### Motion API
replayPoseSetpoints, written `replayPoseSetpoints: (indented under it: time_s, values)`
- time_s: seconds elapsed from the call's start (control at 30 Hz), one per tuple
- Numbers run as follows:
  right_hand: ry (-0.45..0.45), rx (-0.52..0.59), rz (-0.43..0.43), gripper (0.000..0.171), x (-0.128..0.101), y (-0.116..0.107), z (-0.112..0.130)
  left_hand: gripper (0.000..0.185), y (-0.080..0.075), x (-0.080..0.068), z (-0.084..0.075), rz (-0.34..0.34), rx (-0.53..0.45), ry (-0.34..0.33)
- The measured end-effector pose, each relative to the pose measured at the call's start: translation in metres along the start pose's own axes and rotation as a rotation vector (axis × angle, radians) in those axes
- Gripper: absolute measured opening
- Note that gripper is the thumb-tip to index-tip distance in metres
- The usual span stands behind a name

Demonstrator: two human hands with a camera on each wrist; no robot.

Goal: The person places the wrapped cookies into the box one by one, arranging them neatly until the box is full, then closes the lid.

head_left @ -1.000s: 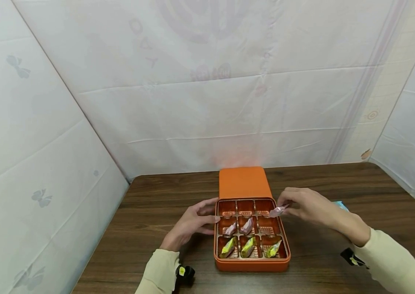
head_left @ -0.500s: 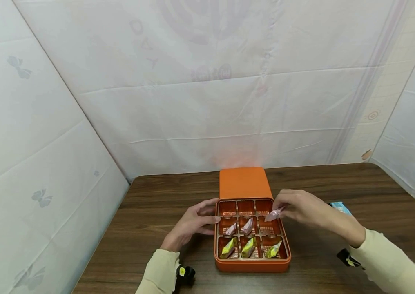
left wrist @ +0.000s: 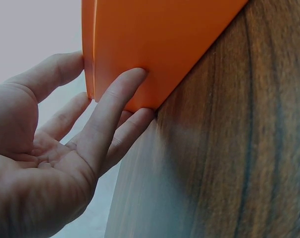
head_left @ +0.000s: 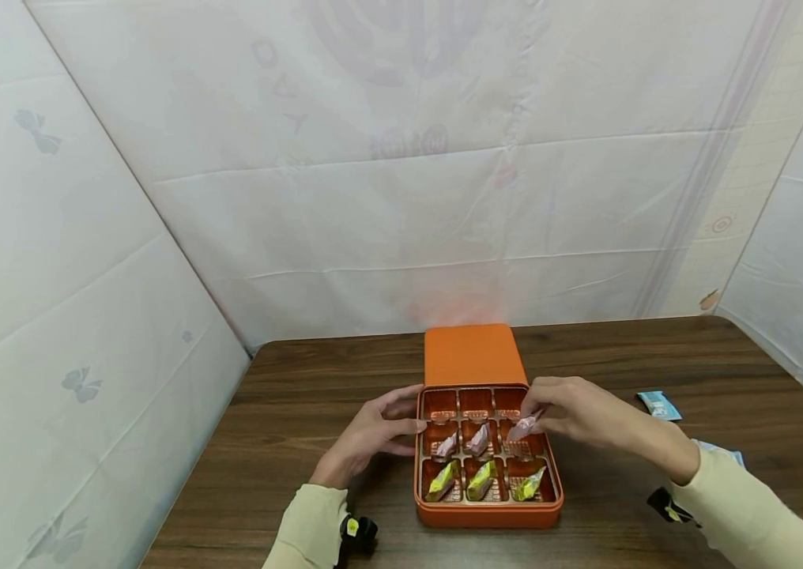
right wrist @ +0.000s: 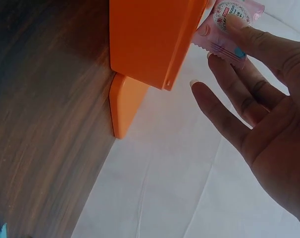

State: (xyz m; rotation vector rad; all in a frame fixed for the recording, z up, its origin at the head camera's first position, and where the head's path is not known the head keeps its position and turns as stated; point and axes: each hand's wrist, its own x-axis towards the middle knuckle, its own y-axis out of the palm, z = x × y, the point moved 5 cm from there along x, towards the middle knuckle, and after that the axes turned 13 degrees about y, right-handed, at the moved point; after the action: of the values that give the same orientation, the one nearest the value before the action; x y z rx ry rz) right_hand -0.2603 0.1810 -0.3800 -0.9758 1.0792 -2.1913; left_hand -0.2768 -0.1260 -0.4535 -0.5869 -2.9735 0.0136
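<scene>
Hands at the orange box, one holding a pink candy

The left hand is resting its straight fingers against the left wall of the orange box. The right hand is pinching a pink candy over the right cell of the middle row. Behind the box, its lid is lying on the table.
</scene>
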Motion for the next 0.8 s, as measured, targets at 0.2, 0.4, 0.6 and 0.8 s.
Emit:
replayPoseSetpoints:
  time_s: [0.2,0.4,0.6,0.8]
  values:
    - [0.011,0.015,0.020,0.030,-0.0007,0.0050,-0.0001,0.066,0.0000,-0.0008,0.0002,0.003,-0.001,0.003]
    - [0.026,0.004,0.033,0.028,-0.0015,0.0076,0.0004,0.066,0.0002,-0.0008,-0.0001,0.006,0.000,0.003]
    - [0.029,-0.027,0.043,0.028,-0.0029,0.0087,-0.0008,0.066,0.0001,-0.0002,-0.0004,0.001,0.001,0.001]
    - [0.017,-0.035,0.048,0.024,-0.0040,0.0103,-0.0027,0.066,0.0000,0.0000,0.0003,0.000,0.000,-0.001]
